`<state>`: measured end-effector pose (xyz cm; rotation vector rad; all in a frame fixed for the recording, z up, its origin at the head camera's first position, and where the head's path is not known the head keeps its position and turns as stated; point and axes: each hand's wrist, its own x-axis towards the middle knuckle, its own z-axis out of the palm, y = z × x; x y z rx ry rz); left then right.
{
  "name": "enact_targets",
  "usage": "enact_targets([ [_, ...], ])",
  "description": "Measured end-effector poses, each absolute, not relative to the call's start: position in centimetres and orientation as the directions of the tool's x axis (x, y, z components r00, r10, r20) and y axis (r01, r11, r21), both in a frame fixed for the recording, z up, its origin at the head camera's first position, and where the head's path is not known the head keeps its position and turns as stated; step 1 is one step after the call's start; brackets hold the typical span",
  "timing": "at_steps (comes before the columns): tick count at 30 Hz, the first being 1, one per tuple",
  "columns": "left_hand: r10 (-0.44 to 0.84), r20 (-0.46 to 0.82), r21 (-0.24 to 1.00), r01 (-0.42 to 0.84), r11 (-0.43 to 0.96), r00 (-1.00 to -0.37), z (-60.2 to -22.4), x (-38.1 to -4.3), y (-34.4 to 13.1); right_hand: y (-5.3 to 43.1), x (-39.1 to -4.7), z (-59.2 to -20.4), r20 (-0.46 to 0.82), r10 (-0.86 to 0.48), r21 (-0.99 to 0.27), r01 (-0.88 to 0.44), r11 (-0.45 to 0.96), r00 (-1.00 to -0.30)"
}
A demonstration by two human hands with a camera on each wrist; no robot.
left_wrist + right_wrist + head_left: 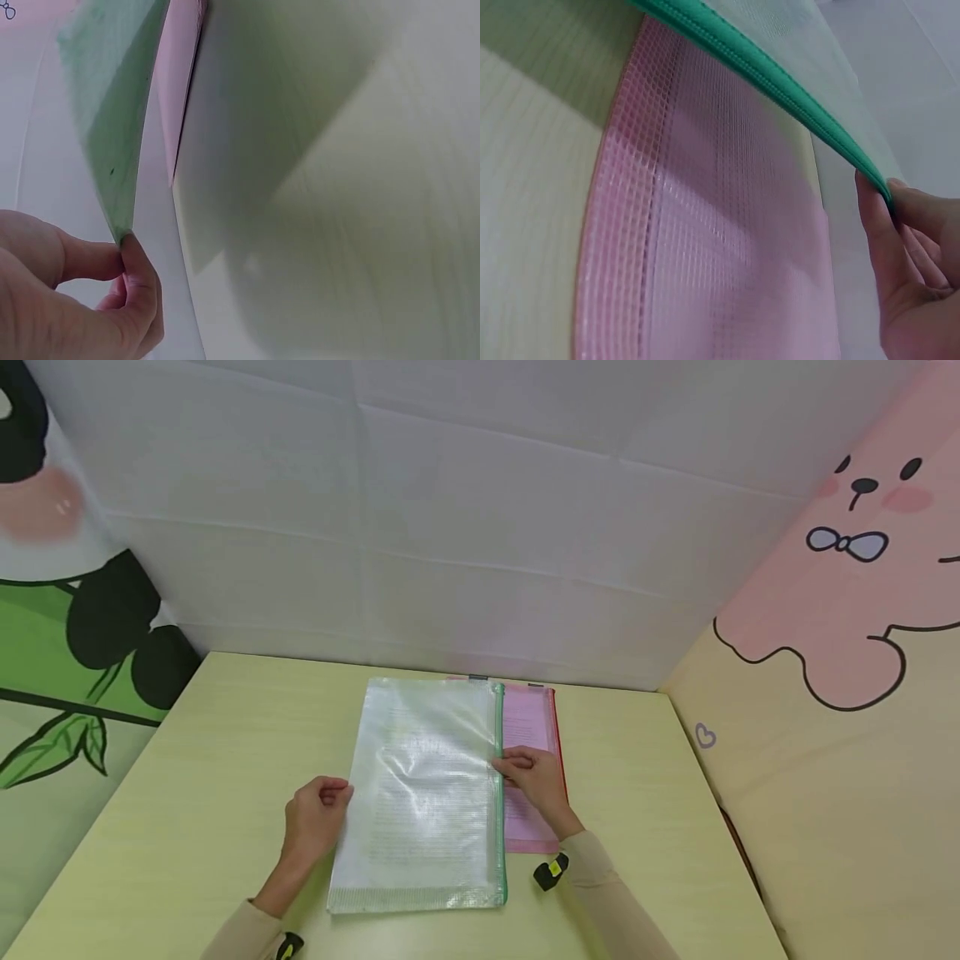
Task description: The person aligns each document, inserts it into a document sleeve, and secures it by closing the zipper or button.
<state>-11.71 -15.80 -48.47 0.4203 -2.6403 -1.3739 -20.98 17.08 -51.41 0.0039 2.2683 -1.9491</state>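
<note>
My left hand (pixel 315 817) pinches the left edge of a translucent zip document pouch (pixel 427 777) between thumb and fingers. Its opposite edge, along a green zipper (pixel 765 82), is pinched by my right hand (pixel 536 779). Printed sheets show faintly through the shiny mesh of this pouch. Both wrist views show it raised off the table. Beneath and to its right lies a pink mesh zip pouch (pixel 528 727) with a red zipper on its right side, also with printed paper inside. Much of the pink pouch is hidden under the green-zippered one.
The pale wood-grain table (pixel 645 810) ends at a white cloth backdrop (pixel 465 527). Printed panels stand on both sides, a pink bear (pixel 847 610) on the right one. Dark clips (pixel 477 677) show at the pouches' far edge.
</note>
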Motion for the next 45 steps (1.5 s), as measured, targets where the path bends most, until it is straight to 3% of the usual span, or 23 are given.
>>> enact_targets([
  [30,-0.407,0.039,0.775,-0.230,0.588,-0.913,-48.7,-14.6,-21.7,9.9,-25.0,-51.9,-0.073,-0.137,-0.967,0.037,0.253,-0.988],
  [45,-0.478,0.032,0.757,-0.292,0.585,-0.878,-49.2,-12.5,-22.5,7.8,-24.6,-52.4,-0.045,-0.190,-0.952,-0.016,0.307,-0.981],
])
